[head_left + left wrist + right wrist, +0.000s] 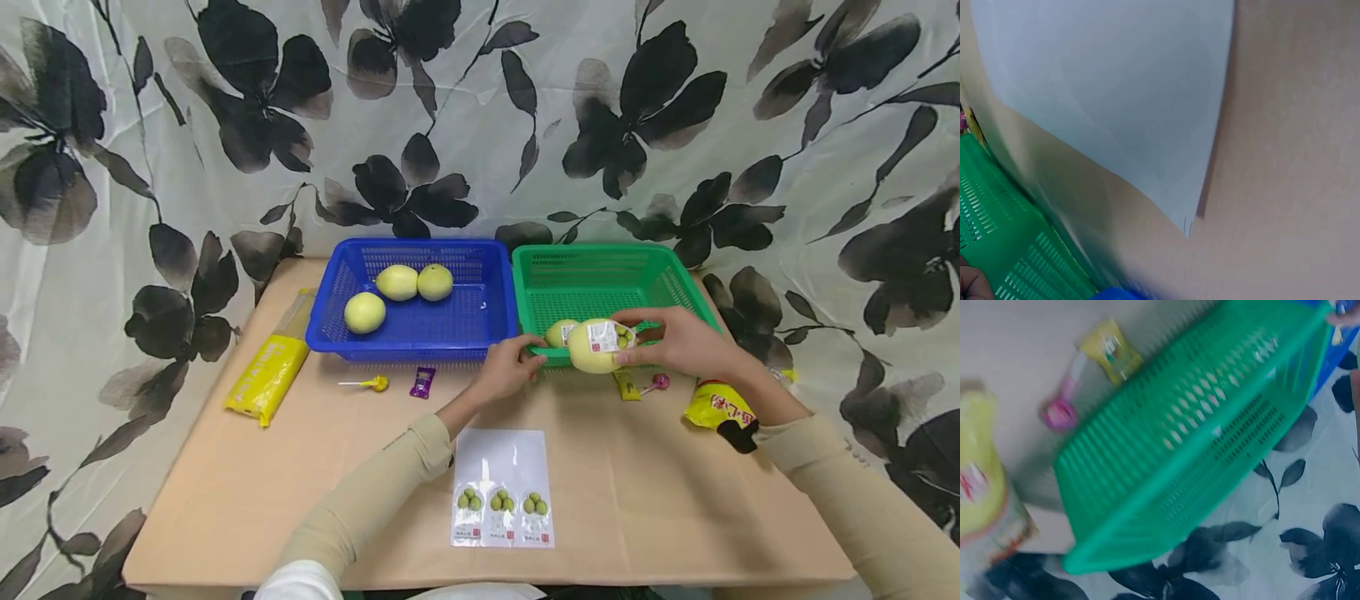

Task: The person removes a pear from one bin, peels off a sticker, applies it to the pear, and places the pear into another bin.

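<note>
My right hand (671, 337) holds a round, pale yellow-green fruit (588, 354) over the front rim of the green basket (600, 254). A white label with a picture of green fruits is on this fruit. Behind it, partly hidden, another labelled fruit (558, 332) lies in the basket. At the basket's front left corner my left hand (506, 367) pinches the rim. The blue basket (412, 346) contains three similar fruits without visible labels. On the table in front, a white sheet (502, 458) bears three fruit labels along its near end.
A yellow packet (270, 375) lies left of the blue basket. In front of that basket are a yellow lollipop (377, 383) and a purple candy (422, 382). By the green basket lie a yellow wrapped candy (626, 385), a pink lollipop (660, 382) and a yellow snack bag (716, 404).
</note>
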`<state>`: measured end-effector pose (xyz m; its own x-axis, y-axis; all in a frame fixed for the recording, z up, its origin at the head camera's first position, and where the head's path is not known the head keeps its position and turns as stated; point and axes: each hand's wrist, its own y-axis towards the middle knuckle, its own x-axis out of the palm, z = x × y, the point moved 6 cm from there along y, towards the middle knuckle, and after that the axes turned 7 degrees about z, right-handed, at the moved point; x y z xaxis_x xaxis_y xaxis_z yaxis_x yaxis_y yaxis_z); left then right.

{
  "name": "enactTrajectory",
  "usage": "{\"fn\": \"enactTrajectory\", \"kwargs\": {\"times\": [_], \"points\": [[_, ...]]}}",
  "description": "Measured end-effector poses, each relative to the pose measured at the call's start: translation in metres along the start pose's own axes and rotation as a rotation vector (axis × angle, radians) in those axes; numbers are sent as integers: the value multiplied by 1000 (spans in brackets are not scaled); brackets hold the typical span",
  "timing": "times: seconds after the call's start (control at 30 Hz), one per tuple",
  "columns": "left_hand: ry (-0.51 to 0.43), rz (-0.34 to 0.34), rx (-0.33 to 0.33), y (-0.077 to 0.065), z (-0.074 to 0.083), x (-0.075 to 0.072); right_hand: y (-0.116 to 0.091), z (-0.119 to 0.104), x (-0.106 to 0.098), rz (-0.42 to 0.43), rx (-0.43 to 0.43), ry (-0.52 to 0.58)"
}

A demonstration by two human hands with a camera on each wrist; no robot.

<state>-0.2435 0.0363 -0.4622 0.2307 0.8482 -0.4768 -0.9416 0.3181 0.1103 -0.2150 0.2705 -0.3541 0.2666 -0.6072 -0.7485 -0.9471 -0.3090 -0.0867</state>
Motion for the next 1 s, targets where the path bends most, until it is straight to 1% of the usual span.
{"fn": "enactTrajectory", "kwargs": {"times": [0.13,0.27,0.37,0.47,0.57,0.7,0.9,1.0], "points": [[-14,5,-19,1,-3,-4,36,-11,-16,3,-29,-17],[-14,8,-33,1,-4,-3,69,-14,-19,1,-41,-55],[-7,4,-37,0,-3,-1,91,-8,-18,-2,-38,-107],[-3,5,-38,-1,-2,1,112,3,-15,-15,-34,-145],[8,9,-38,-1,-2,1,130,14,-8,-34,-53,-198],[26,7,-45,-2,-2,-1,150,23,3,-69,-90,-260],[31,8,-52,-1,-2,-1,169,32,20,-135,-57,-289],[34,8,-49,0,-4,-2,178,33,28,-163,-65,-302]]}}
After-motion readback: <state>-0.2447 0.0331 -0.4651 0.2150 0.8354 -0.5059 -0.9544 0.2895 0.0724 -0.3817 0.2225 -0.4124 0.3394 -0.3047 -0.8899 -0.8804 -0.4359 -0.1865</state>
